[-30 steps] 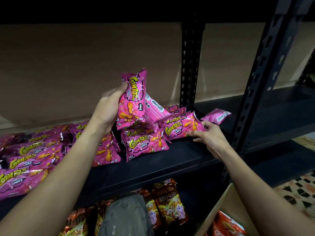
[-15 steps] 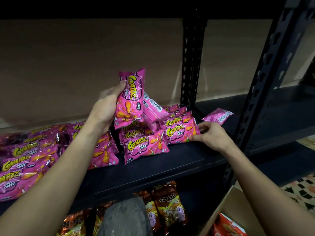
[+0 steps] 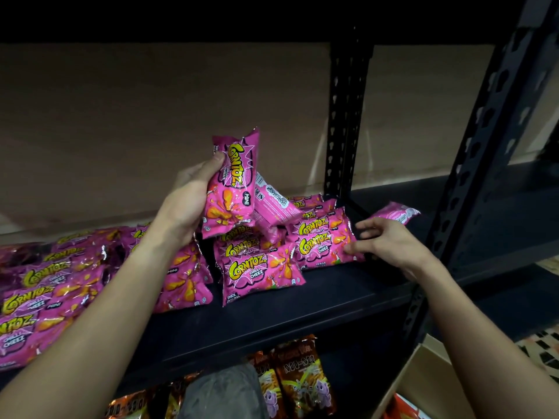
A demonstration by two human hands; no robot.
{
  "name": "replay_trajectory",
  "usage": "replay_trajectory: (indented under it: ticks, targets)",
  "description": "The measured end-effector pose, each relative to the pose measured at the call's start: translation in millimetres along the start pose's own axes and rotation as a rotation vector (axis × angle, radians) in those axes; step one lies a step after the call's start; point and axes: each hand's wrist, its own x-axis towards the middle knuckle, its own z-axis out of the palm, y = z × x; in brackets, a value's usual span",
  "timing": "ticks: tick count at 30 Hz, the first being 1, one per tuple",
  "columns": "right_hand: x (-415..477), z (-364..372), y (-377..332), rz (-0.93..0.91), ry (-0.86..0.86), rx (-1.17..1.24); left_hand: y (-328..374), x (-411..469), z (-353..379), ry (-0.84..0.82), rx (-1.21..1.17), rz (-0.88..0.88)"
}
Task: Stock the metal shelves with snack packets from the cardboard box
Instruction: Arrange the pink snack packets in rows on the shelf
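The black metal shelf [image 3: 302,313] runs across the view from 9 to 3 o'clock, its front lip a straight dark edge below centre. Two perforated posts bound it: the rear post [image 3: 344,116] at 1 o'clock and the front post [image 3: 490,146] slanting at 2 o'clock. The box [image 3: 429,385], brown card, sits at 5 o'clock with red packaging showing inside.

A row [image 3: 60,291] of pink packets lies overlapping on the shelf at 8 to 9 o'clock. Each is glossy foil with yellow "Corntoz" lettering and orange snack pictures. A pile [image 3: 260,273] of the same packets leans together at the centre, most face out, one showing its white-printed back.

The left hand [image 3: 187,207] at 10 o'clock grips one packet [image 3: 233,189] upright right over the pile, thumb on its upper left edge, fingers hidden behind it. The right hand [image 3: 390,246] at 3 o'clock is loose, fingers spread and grasping nothing, thumb tip at the right edge of the end packet [image 3: 323,243]. A lone packet [image 3: 396,213] lies back-up just beyond that hand, at 2 o'clock.

Bare shelf shows in front of the pile toward 6 o'clock, and between the end packet and the front post. Brown packets [image 3: 299,379] stand on the level below at 6 o'clock.
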Motion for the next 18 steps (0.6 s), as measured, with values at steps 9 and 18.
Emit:
replay_trajectory:
  ticks: [9,18]
  targets:
    - [14.6,8.4,-2.1,0.065,0.007,0.298,0.4,3.8,2.1,-0.016,-0.015,0.007]
    - [13.2,27.6,-2.1,0.021,0.001,0.218,-3.4,7.8,8.7,-0.071,0.026,0.010]
